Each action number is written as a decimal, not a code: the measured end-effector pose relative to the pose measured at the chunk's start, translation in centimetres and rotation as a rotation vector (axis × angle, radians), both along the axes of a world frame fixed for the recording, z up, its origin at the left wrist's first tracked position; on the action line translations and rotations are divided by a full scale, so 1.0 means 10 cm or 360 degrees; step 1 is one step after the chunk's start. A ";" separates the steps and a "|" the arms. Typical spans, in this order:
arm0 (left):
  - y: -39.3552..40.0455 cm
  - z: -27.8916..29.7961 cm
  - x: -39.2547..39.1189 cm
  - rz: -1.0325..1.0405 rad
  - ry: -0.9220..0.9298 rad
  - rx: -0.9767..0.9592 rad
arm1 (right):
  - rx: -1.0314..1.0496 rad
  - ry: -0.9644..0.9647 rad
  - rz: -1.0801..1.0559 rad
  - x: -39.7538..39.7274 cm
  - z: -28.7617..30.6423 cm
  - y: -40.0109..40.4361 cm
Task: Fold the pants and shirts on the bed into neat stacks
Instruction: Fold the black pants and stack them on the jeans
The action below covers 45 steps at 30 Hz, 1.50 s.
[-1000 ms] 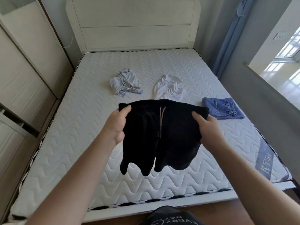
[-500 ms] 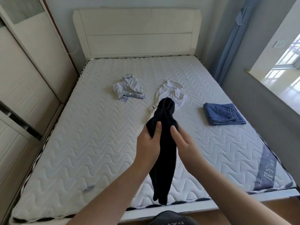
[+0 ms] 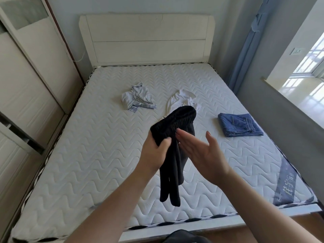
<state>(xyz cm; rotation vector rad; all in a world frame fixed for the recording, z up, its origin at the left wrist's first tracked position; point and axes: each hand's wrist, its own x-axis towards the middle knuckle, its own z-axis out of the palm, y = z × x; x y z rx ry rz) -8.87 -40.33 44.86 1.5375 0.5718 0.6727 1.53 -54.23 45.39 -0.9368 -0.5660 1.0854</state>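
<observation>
A white wooden headboard (image 3: 145,39) is standing against the grey wall (image 3: 140,6) ahead of me. A thin white cord (image 3: 78,59) is hanging just beside its left edge. To my left, a beige wardrobe with sliding doors (image 3: 29,81) is running along the bedside. On my right, a blue curtain (image 3: 249,48) is hanging in the corner, and past it sunlight is falling on a pale window sill (image 3: 298,92) under a barred window (image 3: 313,60). A wall socket (image 3: 296,50) is sitting on the pillar near the window. A strip of brown floor (image 3: 263,232) is showing below the bed's foot.
</observation>
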 end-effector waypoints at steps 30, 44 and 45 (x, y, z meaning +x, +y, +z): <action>0.49 0.10 -0.30 -0.0674 0.0964 0.1633 | -0.0738 -0.1288 -0.0611 -0.05 -0.26 0.28; 0.41 0.27 0.38 -0.0641 0.0713 0.1000 | -0.0875 -0.0421 -0.0507 0.59 -0.83 -0.32; 0.40 0.30 0.42 -0.0659 0.0721 0.1006 | -0.1025 -0.0338 -0.0497 0.64 -0.95 -0.37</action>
